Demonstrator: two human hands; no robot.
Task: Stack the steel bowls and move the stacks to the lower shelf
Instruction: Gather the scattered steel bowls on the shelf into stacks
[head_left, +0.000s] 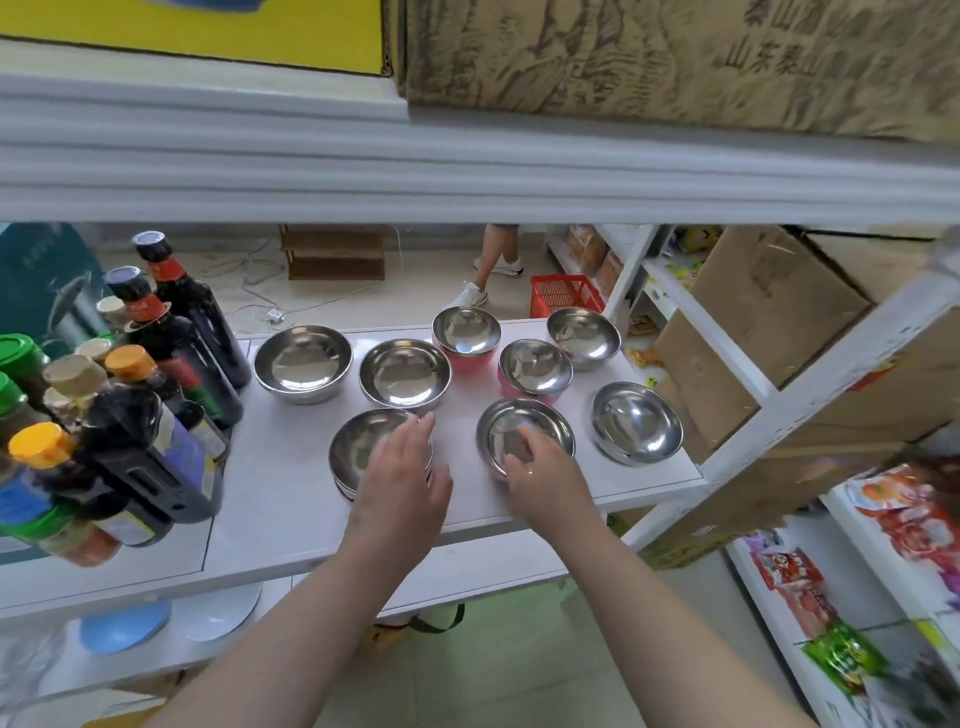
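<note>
Hands hover spread and empty: left hand (402, 480) over the shiny round steel bowl (363, 447) at frame centre, right hand (545, 475) touching its neighbour bowl (511, 428); slick rims could slip, clattering against the others

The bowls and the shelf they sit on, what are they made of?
The bowls look like polished steel: silvery, mirror-bright, with light and shapes reflected inside. Two at the back have pink outsides, maybe plastic or paint, hard to tell. The shelf looks like smooth white board or painted metal; the pictures cannot settle which.
</note>
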